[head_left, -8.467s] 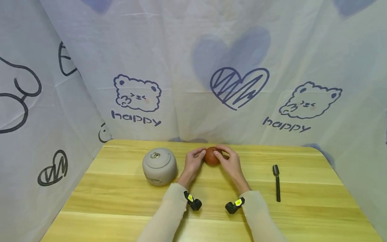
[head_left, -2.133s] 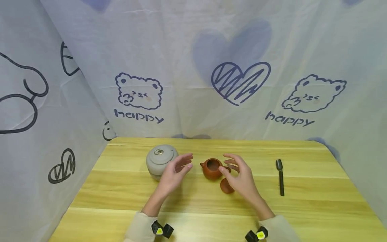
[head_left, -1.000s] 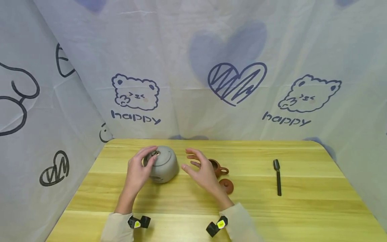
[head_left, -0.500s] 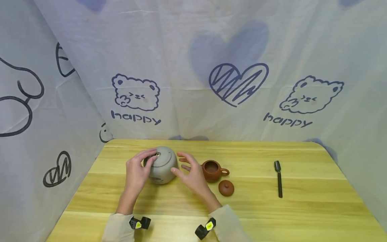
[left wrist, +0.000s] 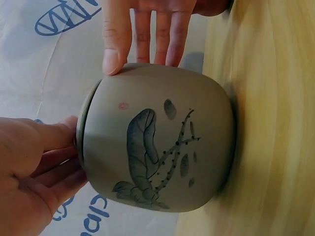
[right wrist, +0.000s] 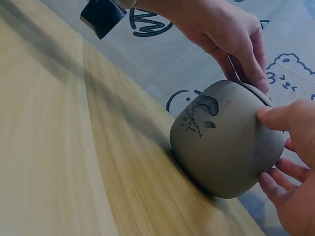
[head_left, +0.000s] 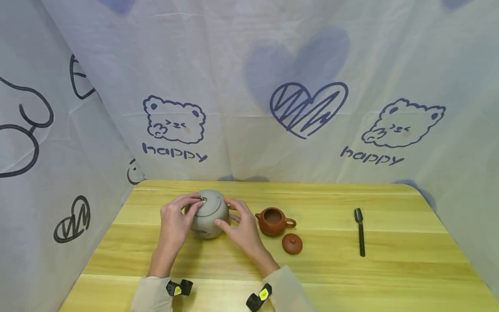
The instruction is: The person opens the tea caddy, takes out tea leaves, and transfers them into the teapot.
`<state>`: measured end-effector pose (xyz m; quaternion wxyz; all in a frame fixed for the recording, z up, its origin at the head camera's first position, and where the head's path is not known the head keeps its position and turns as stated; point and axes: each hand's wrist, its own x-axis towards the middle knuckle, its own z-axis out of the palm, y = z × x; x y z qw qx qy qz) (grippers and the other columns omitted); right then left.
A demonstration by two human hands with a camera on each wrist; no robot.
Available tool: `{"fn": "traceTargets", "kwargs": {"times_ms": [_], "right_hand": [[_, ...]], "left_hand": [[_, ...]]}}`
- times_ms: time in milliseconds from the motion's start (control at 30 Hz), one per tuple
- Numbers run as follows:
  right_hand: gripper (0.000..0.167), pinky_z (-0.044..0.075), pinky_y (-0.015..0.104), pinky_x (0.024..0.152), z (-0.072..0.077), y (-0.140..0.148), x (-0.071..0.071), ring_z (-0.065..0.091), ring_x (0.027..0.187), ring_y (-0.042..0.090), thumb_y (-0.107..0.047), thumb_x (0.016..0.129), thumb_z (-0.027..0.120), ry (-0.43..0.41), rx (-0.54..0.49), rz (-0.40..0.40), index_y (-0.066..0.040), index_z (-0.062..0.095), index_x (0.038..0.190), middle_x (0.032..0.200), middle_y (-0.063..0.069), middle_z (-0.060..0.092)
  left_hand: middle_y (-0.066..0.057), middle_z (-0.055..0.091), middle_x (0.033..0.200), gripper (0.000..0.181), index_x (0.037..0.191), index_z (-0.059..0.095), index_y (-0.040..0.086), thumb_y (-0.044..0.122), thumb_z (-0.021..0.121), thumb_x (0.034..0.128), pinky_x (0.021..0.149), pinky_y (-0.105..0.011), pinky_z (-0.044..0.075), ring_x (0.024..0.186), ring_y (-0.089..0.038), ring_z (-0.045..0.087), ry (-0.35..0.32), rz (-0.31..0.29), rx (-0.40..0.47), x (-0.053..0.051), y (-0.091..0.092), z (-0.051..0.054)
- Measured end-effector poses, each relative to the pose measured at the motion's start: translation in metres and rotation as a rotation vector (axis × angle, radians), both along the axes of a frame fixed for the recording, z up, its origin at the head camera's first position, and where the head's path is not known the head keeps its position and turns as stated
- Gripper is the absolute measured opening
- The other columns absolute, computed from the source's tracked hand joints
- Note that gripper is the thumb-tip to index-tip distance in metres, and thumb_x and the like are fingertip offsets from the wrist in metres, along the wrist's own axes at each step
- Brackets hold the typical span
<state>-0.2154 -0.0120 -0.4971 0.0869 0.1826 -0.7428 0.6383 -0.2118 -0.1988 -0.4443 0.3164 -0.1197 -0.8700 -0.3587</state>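
A grey ceramic jar (head_left: 208,223) with a painted leaf stands at the table's left. My left hand (head_left: 175,223) is over its lid (head_left: 213,201), thumb and fingers pinching at the small ring on top. The lid sits on the jar, a dark seam showing between them in the left wrist view. With thumb in front and fingers behind, my right hand (head_left: 243,227) holds the jar's right side. In the right wrist view the jar (right wrist: 226,147) rests on the table, the right thumb and fingertips touching its wall.
A reddish-brown teapot (head_left: 271,229) stands uncovered right of my right hand, handle to the right. Its lid (head_left: 292,244) lies in front of it, knob up. A dark scoop (head_left: 360,234) lies farther right. A patterned cloth (head_left: 241,95) hangs behind the wooden table (head_left: 331,277).
The teapot was uncovered and its lid laid down. Both hands then moved left to the jar. Over the last half second the right hand closed in on the jar's side.
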Motion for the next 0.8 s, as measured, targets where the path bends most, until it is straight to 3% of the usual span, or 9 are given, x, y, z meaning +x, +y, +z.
{"fn": "traceTargets", "kwargs": {"times_ms": [167,333,800], "right_hand": [[0.059,0.052,0.060,0.101,0.016,0.000,0.009,0.052,0.127,0.047,0.001,0.087,0.081,0.000,-0.021,0.011,0.006,0.056,0.140,0.141,0.025,0.052],[0.055,0.052,0.060,0.101,0.034,0.003,0.020,0.053,0.125,0.048,0.001,0.088,0.079,0.010,-0.024,0.023,0.009,0.056,0.138,0.139,0.029,0.052],[0.056,0.053,0.057,0.102,0.034,0.004,0.022,0.053,0.126,0.047,0.000,0.089,0.079,0.017,-0.029,0.033,0.009,0.056,0.139,0.140,0.028,0.051]], "left_hand": [[-0.016,0.076,0.105,0.011,0.094,0.079,-0.005,-0.005,0.083,0.0829,0.081,-0.048,0.063,0.097,-0.035,0.074,0.011,-0.036,-0.062,0.001,-0.004,0.004],[-0.016,0.076,0.105,0.009,0.092,0.078,-0.006,-0.006,0.082,0.0838,0.082,-0.047,0.063,0.098,-0.035,0.074,0.009,-0.057,-0.087,0.001,-0.006,0.005],[-0.015,0.075,0.100,0.010,0.085,0.078,-0.005,-0.010,0.084,0.0789,0.077,-0.045,0.064,0.091,-0.034,0.074,0.097,-0.075,-0.064,-0.002,-0.004,-0.002]]}}
